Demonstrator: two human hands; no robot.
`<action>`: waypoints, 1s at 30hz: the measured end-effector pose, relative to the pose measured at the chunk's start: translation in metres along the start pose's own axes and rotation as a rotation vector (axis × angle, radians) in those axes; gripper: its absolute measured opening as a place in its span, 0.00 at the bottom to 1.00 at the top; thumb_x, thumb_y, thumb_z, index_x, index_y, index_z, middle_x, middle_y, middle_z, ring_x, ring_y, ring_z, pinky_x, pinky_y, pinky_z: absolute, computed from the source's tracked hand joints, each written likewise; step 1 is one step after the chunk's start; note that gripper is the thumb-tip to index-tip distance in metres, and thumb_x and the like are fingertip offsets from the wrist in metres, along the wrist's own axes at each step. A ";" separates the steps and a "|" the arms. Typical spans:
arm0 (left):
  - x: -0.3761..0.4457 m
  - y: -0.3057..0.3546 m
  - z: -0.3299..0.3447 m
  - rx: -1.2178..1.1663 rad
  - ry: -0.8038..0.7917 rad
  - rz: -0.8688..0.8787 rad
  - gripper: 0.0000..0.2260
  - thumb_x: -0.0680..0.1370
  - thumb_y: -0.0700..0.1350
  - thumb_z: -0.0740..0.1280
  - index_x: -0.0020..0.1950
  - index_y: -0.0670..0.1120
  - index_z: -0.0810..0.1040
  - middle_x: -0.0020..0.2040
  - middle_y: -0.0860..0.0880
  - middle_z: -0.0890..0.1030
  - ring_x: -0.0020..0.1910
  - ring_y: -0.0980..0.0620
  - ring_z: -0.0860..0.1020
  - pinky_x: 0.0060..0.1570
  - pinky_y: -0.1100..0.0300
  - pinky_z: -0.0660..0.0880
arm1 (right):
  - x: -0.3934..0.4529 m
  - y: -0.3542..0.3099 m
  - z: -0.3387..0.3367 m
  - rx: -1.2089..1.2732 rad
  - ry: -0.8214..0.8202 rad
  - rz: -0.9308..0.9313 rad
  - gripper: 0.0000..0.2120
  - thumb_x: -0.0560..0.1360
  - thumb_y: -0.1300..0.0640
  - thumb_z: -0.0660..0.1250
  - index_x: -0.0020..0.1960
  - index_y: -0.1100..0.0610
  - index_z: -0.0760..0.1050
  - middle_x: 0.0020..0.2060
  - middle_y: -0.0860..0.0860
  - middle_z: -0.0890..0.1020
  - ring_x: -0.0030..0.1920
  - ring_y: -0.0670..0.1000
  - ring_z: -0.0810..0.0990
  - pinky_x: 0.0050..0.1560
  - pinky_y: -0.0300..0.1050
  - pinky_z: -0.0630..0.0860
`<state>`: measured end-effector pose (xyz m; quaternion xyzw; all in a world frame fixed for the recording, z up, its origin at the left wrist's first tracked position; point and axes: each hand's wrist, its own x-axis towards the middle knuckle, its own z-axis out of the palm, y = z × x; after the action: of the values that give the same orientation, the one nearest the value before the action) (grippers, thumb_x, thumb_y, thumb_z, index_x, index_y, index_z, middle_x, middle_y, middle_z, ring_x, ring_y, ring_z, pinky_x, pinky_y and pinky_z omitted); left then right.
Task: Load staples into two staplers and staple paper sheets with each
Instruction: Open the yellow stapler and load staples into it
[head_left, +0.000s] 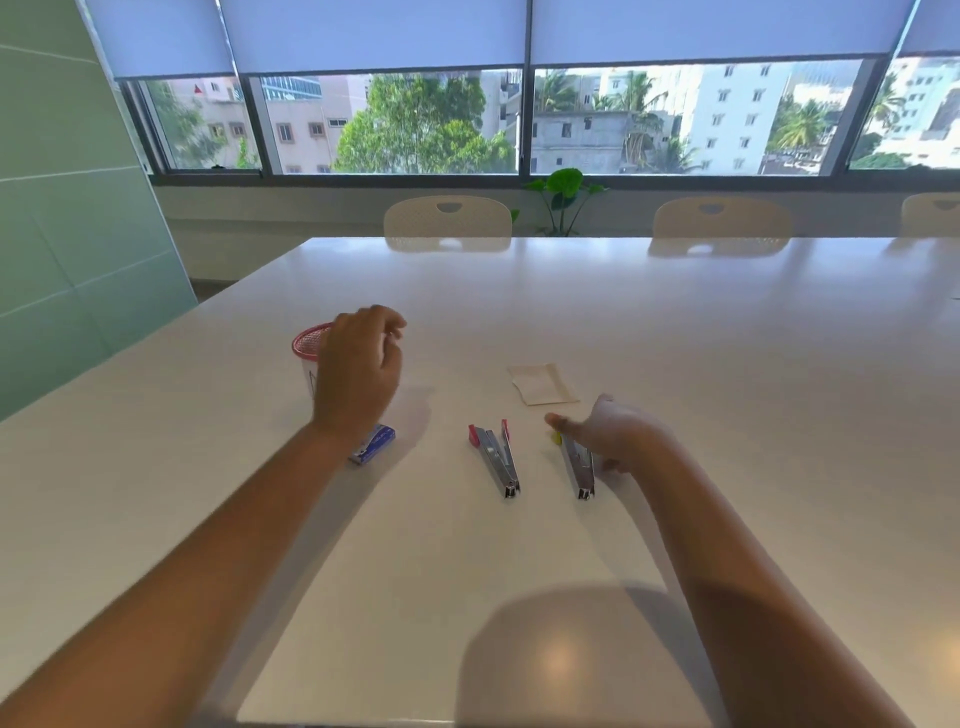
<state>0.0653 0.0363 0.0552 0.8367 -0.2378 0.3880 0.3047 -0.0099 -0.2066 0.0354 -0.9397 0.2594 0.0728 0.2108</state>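
— Near the worktop's (675, 338) near edge, how far along are we?

— Barely begun, I'd judge. Both staplers lie flat: the red stapler (494, 457) looks opened, untouched; the yellow stapler (577, 462) sits under the right hand (618, 434), whose grip is blurred, so I cannot tell if it holds it.

— Staples?

— A blue staple box (375, 442) lies just beside the left wrist. The left hand (358, 364) hovers with a loosely curled grip, holding nothing I can see, in front of a red mesh cup (306, 343).

— Paper?

— One small paper sheet (542, 383) farther back, seemingly unstapled.

— The room?

— Glossy white worktop, chairs (448, 221) at its far edge, a plant (563, 195), wide windows (519, 119).
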 end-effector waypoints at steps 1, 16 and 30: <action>-0.008 0.012 0.008 -0.093 0.003 -0.038 0.07 0.73 0.38 0.59 0.47 0.43 0.75 0.42 0.45 0.80 0.44 0.44 0.75 0.46 0.49 0.72 | -0.002 -0.002 0.002 -0.003 -0.022 0.000 0.42 0.66 0.27 0.59 0.63 0.60 0.64 0.52 0.57 0.80 0.53 0.58 0.80 0.57 0.55 0.76; -0.061 0.059 0.067 -0.119 -0.758 -0.118 0.12 0.77 0.52 0.60 0.59 0.54 0.76 0.68 0.55 0.70 0.67 0.51 0.65 0.67 0.50 0.57 | -0.013 -0.016 0.012 -0.166 0.002 -0.143 0.19 0.74 0.45 0.62 0.54 0.60 0.67 0.42 0.53 0.76 0.44 0.55 0.76 0.46 0.47 0.76; -0.049 0.069 0.044 -0.367 -0.350 -0.317 0.16 0.70 0.63 0.56 0.43 0.52 0.71 0.37 0.60 0.74 0.41 0.53 0.75 0.56 0.44 0.73 | -0.021 -0.031 0.012 0.558 -0.037 -0.452 0.23 0.71 0.53 0.71 0.61 0.57 0.67 0.41 0.50 0.75 0.37 0.47 0.74 0.29 0.33 0.70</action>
<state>0.0151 -0.0348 0.0166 0.8483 -0.2195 0.1361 0.4622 -0.0117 -0.1674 0.0408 -0.8780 0.0511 -0.0325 0.4748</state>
